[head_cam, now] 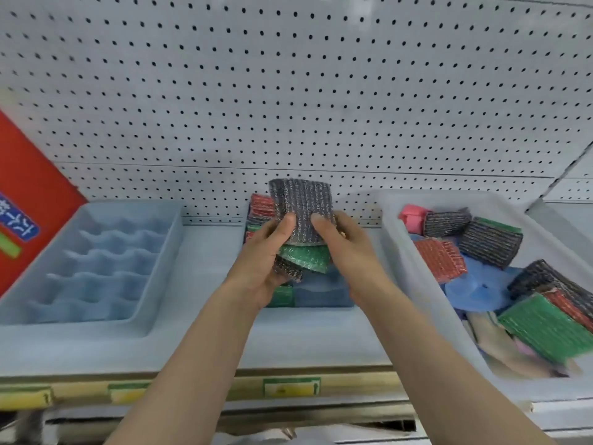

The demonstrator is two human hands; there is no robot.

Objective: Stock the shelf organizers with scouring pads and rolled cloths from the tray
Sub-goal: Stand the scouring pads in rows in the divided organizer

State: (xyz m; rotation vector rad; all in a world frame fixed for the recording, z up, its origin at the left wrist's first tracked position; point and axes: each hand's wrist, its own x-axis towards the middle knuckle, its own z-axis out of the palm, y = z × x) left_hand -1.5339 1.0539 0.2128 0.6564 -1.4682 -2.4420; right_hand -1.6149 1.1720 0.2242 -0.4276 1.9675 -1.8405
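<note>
Both hands hold a grey scouring pad (pixel 300 203) upright above the middle blue organizer (pixel 324 295). My left hand (pixel 266 261) pinches its left lower edge with the thumb, and also holds a green pad (pixel 305 256) and another grey pad (pixel 287 268) below it. My right hand (pixel 345 244) pinches the grey pad's right lower edge. Red and green pads (pixel 261 205) stand in the organizer's back left cells. The white tray (pixel 394 226) at the right holds several pads in grey, red and green, plus pink and blue cloths (pixel 475 289).
A second blue organizer (pixel 96 261) with wavy dividers sits at the left on the shelf. A red sign (pixel 29 194) leans at the far left. White pegboard (pixel 288 91) backs the shelf. Price labels (pixel 290 387) line the shelf's front edge.
</note>
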